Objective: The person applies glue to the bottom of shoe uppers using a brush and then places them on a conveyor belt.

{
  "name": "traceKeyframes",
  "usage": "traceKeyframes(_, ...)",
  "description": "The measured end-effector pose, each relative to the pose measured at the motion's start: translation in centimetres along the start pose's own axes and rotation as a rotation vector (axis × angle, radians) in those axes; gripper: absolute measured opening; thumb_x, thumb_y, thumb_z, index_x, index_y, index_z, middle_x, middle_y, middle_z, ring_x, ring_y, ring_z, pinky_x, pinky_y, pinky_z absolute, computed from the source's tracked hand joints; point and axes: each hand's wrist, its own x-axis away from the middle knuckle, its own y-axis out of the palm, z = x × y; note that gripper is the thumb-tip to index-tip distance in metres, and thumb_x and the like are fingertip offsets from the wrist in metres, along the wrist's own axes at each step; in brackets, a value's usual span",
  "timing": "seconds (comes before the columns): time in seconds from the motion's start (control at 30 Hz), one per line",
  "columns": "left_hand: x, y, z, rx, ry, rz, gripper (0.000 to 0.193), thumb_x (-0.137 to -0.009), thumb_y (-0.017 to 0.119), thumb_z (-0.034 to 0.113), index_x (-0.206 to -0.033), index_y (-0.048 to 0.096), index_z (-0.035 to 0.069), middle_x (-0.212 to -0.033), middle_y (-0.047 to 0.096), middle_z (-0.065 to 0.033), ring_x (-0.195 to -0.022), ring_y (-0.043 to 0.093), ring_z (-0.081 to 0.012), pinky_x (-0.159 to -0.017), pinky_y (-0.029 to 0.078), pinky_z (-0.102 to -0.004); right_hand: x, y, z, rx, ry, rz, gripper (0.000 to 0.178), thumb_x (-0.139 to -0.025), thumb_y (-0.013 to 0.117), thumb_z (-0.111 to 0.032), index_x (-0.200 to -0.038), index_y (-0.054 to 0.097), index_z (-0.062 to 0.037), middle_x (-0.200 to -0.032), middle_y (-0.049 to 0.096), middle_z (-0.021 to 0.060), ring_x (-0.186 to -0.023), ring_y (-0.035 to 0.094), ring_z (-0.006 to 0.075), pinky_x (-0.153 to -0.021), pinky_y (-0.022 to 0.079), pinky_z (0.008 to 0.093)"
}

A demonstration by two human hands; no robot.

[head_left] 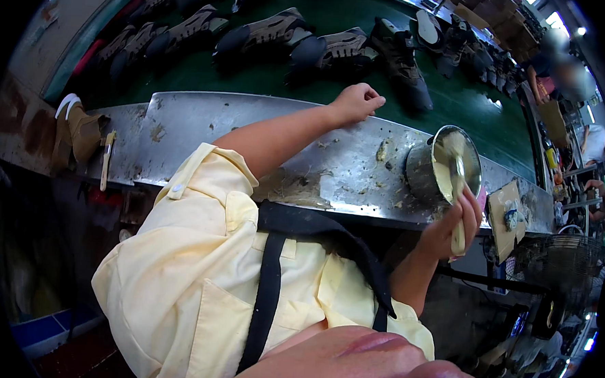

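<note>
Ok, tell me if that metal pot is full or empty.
Neither: the metal pot is partly filled with pale paste; bare inner wall shows above it, where the right hand dips a brush.

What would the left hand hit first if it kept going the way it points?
Probably the dark shoe on the green belt. The left hand, loosely fisted, rests at the far edge of the metal ledge and points toward the belt. Depth is hard to judge.

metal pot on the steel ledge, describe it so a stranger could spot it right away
Start at the green conveyor belt carrying dark shoes, then drop to the glue-smeared steel ledge along its near edge. Toward the ledge's right end sits the metal pot, beside the right hand, which holds a brush dipped in it. It is the only round, shiny container there, holding pale paste.
</note>
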Motion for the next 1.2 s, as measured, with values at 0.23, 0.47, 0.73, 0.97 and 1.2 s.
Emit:
traceKeyframes(0.23,-5.5,1.1,-1.4,-0.861,0.544,-0.094,0.026,-0.081,0.060,0.016,-0.105,0.057,0.005,-0.105,0.058,-0.0123,-0.094,0.058,-0.0264,-0.082,0.046,-0.0359,1.9,-7.9,2.9,0.060,0.280,0.183,0.031,-0.094,0.045,-0.019,-0.090,0.051,0.0113,-0.103,0.054,0.0239,-0.088,0.060,0.0310,-0.076,0.055,0.0353)
traceKeyframes(0.47,-18.3,4.8,0.0,-1.701,0.989,-0.175,0.054,-0.086,0.046,0.017,-0.138,0.030,0.016,-0.139,0.035,-0.0093,-0.132,0.027,-0.0303,-0.105,0.023,-0.0477,2.6,-11.5,5.0,0.172,0.388,0.293,0.029,-0.095,0.041,-0.015,-0.098,0.048,0.0131,-0.103,0.054,0.0256,-0.087,0.060,0.0309,-0.075,0.056,0.0329)
traceKeyframes(0.73,-26.4,4.5,-0.4,-1.968,0.959,-0.357,0.053,-0.084,0.053,0.022,-0.134,0.035,0.027,-0.118,0.051,-0.0073,-0.117,0.044,-0.0277,-0.107,0.014,-0.0520,3.6,-10.4,9.0,0.248,0.519,0.279,0.034,-0.095,0.043,-0.020,-0.096,0.049,0.0128,-0.102,0.055,0.0248,-0.087,0.060,0.0300,-0.074,0.056,0.0321)
traceKeyframes(0.97,-26.2,2.6,0.2,-1.785,1.071,-0.320,0.081,-0.063,0.075,0.025,-0.133,0.035,0.026,-0.112,0.052,-0.0055,-0.110,0.047,-0.0242,-0.102,0.023,-0.0480,4.0,-9.4,10.7,0.283,0.545,0.276,0.036,-0.095,0.042,-0.024,-0.094,0.049,0.0111,-0.100,0.055,0.0240,-0.084,0.060,0.0290,-0.073,0.056,0.0312)
traceKeyframes(1.2,-20.2,-1.5,6.5,-0.938,1.148,0.254,0.079,-0.053,0.080,0.040,-0.122,0.048,0.018,-0.101,0.057,-0.0066,-0.099,0.055,-0.0247,-0.091,0.033,-0.0406,3.5,-9.8,9.9,0.238,0.553,0.365,0.036,-0.095,0.044,-0.023,-0.098,0.050,0.0125,-0.103,0.056,0.0234,-0.089,0.060,0.0283,-0.072,0.056,0.0294)
